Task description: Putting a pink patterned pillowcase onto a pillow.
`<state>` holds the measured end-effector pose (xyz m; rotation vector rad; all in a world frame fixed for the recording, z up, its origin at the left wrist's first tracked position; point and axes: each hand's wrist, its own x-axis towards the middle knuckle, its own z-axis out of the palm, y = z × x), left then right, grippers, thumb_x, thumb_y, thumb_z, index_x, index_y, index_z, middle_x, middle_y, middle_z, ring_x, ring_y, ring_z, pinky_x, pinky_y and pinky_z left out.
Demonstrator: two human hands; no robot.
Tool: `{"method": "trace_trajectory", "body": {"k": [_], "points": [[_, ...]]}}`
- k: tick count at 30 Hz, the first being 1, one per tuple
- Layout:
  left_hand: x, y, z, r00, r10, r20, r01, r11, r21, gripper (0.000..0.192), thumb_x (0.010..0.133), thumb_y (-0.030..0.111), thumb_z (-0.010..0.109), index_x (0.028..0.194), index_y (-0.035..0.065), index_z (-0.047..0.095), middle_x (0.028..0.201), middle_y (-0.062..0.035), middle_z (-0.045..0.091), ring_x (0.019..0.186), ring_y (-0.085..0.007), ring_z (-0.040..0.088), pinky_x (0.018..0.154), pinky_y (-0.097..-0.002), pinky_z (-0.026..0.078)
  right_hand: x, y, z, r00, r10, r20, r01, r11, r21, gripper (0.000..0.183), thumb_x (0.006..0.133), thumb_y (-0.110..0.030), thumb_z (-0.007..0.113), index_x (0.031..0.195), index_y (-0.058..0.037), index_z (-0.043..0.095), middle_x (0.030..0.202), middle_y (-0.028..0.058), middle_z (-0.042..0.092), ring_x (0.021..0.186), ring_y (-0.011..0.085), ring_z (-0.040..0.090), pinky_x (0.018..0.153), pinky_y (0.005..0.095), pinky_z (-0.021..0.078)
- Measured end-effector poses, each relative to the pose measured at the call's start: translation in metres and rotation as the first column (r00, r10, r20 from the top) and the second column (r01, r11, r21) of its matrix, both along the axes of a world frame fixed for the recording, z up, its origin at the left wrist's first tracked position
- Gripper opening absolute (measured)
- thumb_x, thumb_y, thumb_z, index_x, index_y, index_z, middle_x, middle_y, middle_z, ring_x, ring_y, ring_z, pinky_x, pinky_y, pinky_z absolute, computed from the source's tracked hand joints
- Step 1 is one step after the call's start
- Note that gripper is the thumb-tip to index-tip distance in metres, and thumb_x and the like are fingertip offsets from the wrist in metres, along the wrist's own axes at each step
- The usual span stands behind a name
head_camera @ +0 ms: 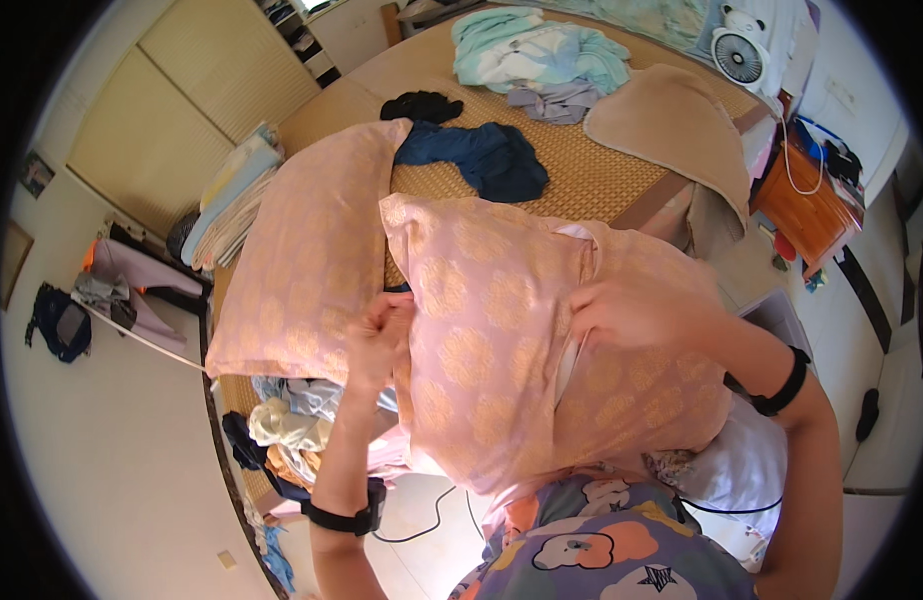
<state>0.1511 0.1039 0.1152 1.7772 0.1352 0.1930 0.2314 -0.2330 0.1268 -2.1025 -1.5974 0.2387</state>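
Observation:
A pink pillowcase with gold medallions (467, 352) covers a plump pillow held up against my body. My left hand (377, 337) is closed like a fist on its left edge. Across the front runs an overlapping opening, where a strip of white pillow (569, 371) shows through. The fingers of my right hand (634, 313), slightly blurred, are curled at the edge of that opening; their tips are partly hidden. Left of my left hand, a second pillow in matching fabric (304, 247) lies on the bed.
The bed's woven mat (581, 161) bears dark blue clothing (499, 157), a black garment (422, 106), a mint blanket (536, 52) and a beige blanket (664, 120). Folded bedding (233, 199) stands at left. Crumpled clothes (289, 424) lie nearby. A wooden nightstand (806, 199) is at right; a cable (413, 536) crosses the floor.

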Motion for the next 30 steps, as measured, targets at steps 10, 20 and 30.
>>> {"method": "trace_trajectory", "body": {"k": [10,20,30], "points": [[-0.031,0.048,-0.027,0.948,0.206,0.24,-0.26,0.941,0.219,0.02,0.095,0.015,0.063,0.109,0.0005,0.066,0.094,-0.0049,0.067,0.079,-0.0117,0.06,0.069,-0.0249,0.049,-0.024,0.017,0.037,0.993,0.031,0.115,-0.044,0.993,0.114,0.012,0.081,-0.014,0.07,0.091,-0.0081,0.07,0.089,0.0063,0.065,0.083,0.0266,0.065,0.07,0.0357,0.0515],[-0.07,-0.072,-0.064,0.94,-0.341,-0.003,0.14,0.378,0.915,0.071,0.092,0.044,0.06,0.15,0.0095,0.04,0.16,-0.0074,0.031,0.151,-0.0315,0.016,0.122,-0.0502,0.014,0.036,0.092,0.028,0.972,-0.106,0.21,0.092,0.993,0.075,0.011,0.088,-0.012,0.065,0.094,-0.0037,0.068,0.093,0.0105,0.066,0.087,0.0324,0.065,0.072,0.0401,0.0511],[-0.085,-0.068,-0.075,0.957,-0.274,0.09,0.034,0.419,0.907,0.072,0.094,0.043,0.058,0.153,0.0117,0.034,0.163,-0.0025,0.026,0.152,-0.0309,0.014,0.121,-0.0532,0.013,0.064,0.178,-0.017,0.916,-0.4,0.043,0.391,0.91,0.14,0.033,0.082,-0.018,0.076,0.105,0.0022,0.063,0.098,0.018,0.067,0.09,0.0327,0.066,0.079,0.0403,0.0513]]}}
